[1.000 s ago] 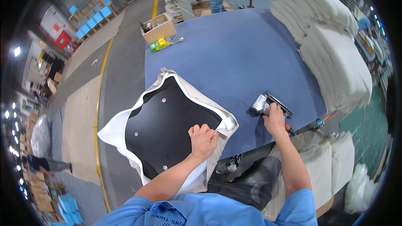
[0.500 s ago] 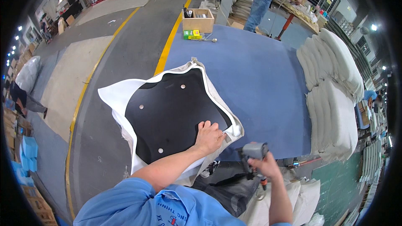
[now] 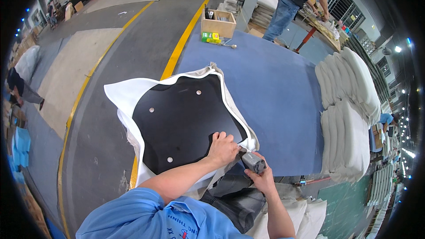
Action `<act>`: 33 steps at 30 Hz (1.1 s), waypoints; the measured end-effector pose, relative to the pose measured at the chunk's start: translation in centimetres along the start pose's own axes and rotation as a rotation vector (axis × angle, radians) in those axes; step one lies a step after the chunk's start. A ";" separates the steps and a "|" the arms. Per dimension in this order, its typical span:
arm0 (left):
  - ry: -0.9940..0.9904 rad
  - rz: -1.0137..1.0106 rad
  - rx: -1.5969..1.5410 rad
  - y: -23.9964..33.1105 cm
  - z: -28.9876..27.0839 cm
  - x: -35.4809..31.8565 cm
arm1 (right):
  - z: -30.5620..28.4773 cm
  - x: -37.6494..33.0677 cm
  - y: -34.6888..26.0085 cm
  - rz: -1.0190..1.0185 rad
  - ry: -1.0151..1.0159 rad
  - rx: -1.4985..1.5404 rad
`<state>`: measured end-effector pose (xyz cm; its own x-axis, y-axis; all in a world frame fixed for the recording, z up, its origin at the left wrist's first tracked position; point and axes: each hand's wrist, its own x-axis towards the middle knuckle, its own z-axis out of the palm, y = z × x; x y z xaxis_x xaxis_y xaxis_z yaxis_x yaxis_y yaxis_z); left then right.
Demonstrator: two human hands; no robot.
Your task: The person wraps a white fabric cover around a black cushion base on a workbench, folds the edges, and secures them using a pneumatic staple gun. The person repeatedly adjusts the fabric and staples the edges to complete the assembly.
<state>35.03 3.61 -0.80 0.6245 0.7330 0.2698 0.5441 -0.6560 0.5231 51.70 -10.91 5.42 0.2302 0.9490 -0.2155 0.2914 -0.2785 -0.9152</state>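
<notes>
A seat panel lies with its black underside up, several round holes in it, white padding and pale fabric standing up around its rim. At the near right edge, my left hand has its fingers curled over that edge, gripping the fabric cover. My right hand is wrapped round a grey staple gun, whose nose is at the same edge beside my left fingers. The exact contact of the nose is hidden.
On the blue table stands a wooden box of tools, with a green and yellow carton before it. Stacked white cushions line the right side. Another person works at a far bench. More cushions lie below.
My right hand has brought the staple gun left and up against the panel's edge, beside my left hand. My left hand keeps its grip on the fabric. The view has shifted slightly.
</notes>
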 end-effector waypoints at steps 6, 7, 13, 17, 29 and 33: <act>-0.096 -0.033 -0.017 0.3 -0.6 0.0 | -0.3 0.8 -0.7 -0.036 -0.058 -0.236; -0.122 -0.038 -0.012 0.4 -0.6 0.0 | -0.4 0.8 -0.8 -0.035 -0.063 -0.266; -0.114 -0.046 0.003 0.5 -0.9 0.3 | 0.4 0.6 -2.2 0.031 -0.060 -0.267; -0.001 0.015 0.046 0.0 0.0 0.0 | -0.4 -0.1 0.3 -0.084 0.094 -0.143; 0.004 0.031 0.007 0.5 -0.2 0.1 | -13.7 10.3 6.5 0.321 0.593 -0.910; 0.070 0.041 0.010 0.2 0.0 0.1 | -10.6 10.5 8.6 0.153 0.603 -1.069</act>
<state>35.22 3.53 -0.69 0.6062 0.7157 0.3469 0.5242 -0.6875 0.5025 66.43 -4.86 -1.08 0.6368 0.7554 0.1548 0.7706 -0.6300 -0.0956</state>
